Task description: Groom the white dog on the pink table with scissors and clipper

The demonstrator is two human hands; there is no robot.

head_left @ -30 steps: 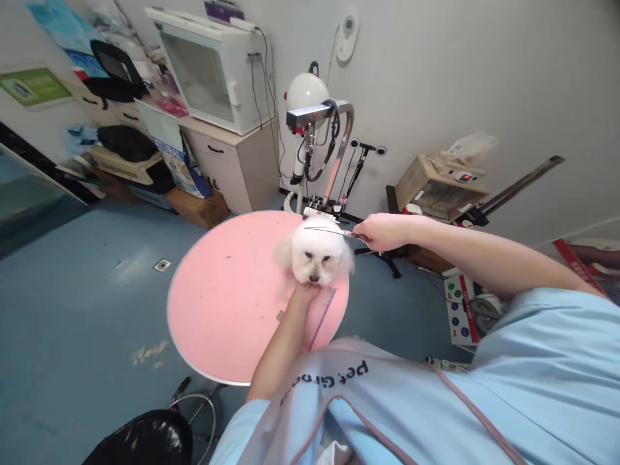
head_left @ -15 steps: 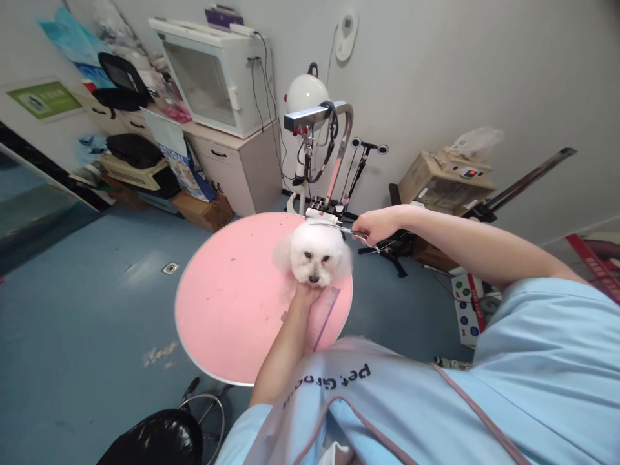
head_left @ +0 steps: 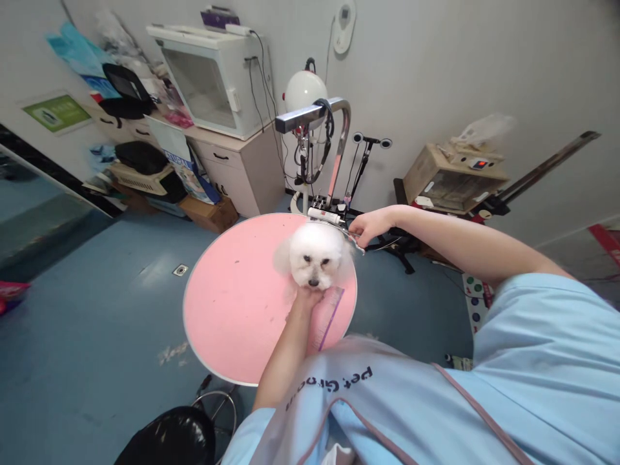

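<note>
A fluffy white dog (head_left: 316,248) is on the round pink table (head_left: 227,303), its face toward me. My left hand (head_left: 309,298) holds it under the chin; the fingertips are hidden beneath the fur. Slim metal scissors (head_left: 357,241) are in my right hand (head_left: 370,225), at the right of the dog's head. Their blades reach along the top of the head fur, and I cannot make out how far apart they are. Just behind the head lies a white tube-shaped object (head_left: 323,215).
A chrome grooming arm (head_left: 310,116) with a dark looped cord rises behind the table. At the back left, a white glass-fronted cabinet (head_left: 208,77) stands on a counter. A black-seated stool (head_left: 169,436) is near me at lower left. A wooden box (head_left: 450,174) is at right.
The scissors have shifted slightly back and toward the right side of the dog's head, their handles tilting lower. My left hand stays under the chin. The whole view has turned a little.
</note>
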